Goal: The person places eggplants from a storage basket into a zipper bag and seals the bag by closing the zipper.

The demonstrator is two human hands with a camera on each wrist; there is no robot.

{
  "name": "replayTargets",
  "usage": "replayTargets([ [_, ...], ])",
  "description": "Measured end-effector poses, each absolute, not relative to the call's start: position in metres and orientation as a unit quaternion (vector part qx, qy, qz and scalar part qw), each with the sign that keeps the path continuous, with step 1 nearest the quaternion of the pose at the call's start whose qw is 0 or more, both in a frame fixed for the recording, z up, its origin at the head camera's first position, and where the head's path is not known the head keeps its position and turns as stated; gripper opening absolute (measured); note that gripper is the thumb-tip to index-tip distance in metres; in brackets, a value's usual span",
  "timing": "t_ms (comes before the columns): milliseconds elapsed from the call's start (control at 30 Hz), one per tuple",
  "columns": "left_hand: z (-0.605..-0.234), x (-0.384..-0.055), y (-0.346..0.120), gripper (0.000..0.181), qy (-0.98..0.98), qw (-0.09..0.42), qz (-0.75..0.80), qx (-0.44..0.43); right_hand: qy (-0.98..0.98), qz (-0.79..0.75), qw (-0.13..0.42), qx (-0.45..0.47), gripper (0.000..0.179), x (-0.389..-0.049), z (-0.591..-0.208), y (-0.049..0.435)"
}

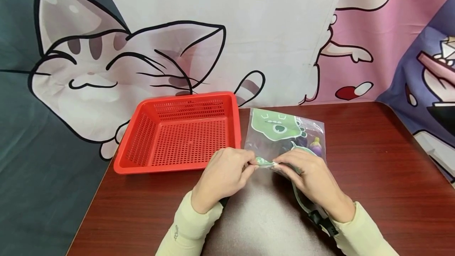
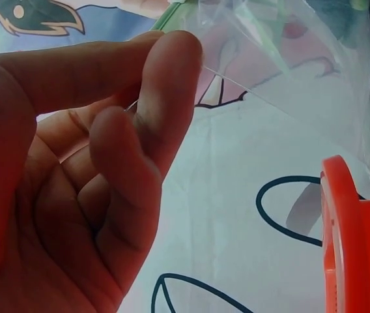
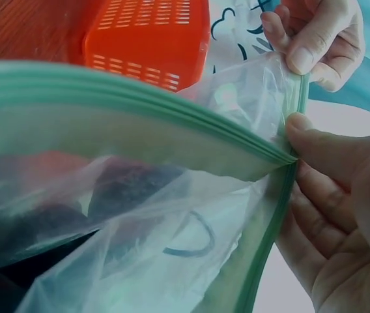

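A clear zip-lock bag (image 1: 277, 125) with a green cartoon print lies over the table. Through its plastic shows a purple toy-like eggplant (image 1: 315, 145) with a yellowish top, next to darker items partly hidden by the print. My left hand (image 1: 227, 171) pinches one end of the bag's green zip strip (image 3: 172, 104) between thumb and finger. Farther along the strip, my right hand (image 1: 314, 175) pinches it too. Between the hands the strip runs closed; in the right wrist view it gapes beyond the right thumb (image 3: 309, 130).
A red perforated plastic basket (image 1: 190, 141) stands left of the bag, its near right corner close to the left hand. The dark reddish wooden table (image 1: 384, 161) extends to the right. Behind it hangs a cartoon-printed cloth (image 1: 277, 31).
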State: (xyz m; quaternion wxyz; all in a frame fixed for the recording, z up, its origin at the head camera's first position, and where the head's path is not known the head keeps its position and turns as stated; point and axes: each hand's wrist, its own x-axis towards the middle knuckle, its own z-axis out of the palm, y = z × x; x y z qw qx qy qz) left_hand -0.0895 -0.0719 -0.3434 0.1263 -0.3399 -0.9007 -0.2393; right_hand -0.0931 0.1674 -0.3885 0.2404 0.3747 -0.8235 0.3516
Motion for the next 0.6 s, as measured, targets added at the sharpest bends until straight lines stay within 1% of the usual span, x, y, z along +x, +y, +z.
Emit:
replayTargets([
  [333,-0.3427,-0.0902,-0.0726,0.016,-0.902,0.124,-0.238,-0.338,-0.837,0.338,0.220,0.370,0.015,-0.0923,-0.3853,0.1717],
  [600,-0.3435,-0.0912,-0.0744,0.013,-0.899,0.124,-0.247,-0.341,-0.843,0.331,0.212,0.367,0.012,-0.0910,-0.3825,0.1733],
])
